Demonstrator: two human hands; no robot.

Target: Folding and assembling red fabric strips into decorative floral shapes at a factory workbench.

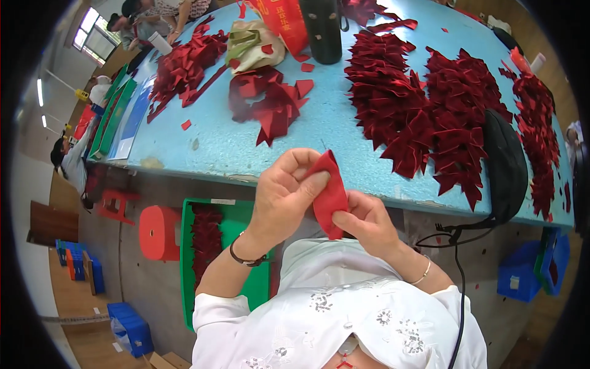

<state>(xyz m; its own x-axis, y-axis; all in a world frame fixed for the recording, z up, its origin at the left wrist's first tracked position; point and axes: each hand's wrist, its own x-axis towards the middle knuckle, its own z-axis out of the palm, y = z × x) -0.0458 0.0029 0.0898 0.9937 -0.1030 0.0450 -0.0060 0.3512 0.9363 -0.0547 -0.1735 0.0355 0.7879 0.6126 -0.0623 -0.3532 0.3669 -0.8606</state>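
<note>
Between my two hands, just off the near edge of the table, is a folded strip of red velvet ribbon [330, 195]. My left hand [292, 194] pinches its upper part between thumb and fingers. Lower down, my right hand [367, 222] grips the strip's bottom end with the thumb on top. On the table ahead lies a loose heap of red ribbon pieces [267, 101]. To the right, dark red velvet bows [390, 98] are stacked in long overlapping rows.
A black bag [507, 169] with a cable sits at the table's right edge. A dark bottle [323, 31] stands beside a pale cloth bag [255, 46]. Below on the left are a green bin [236, 221] with bows and a red stool [158, 234]. People work at the far left.
</note>
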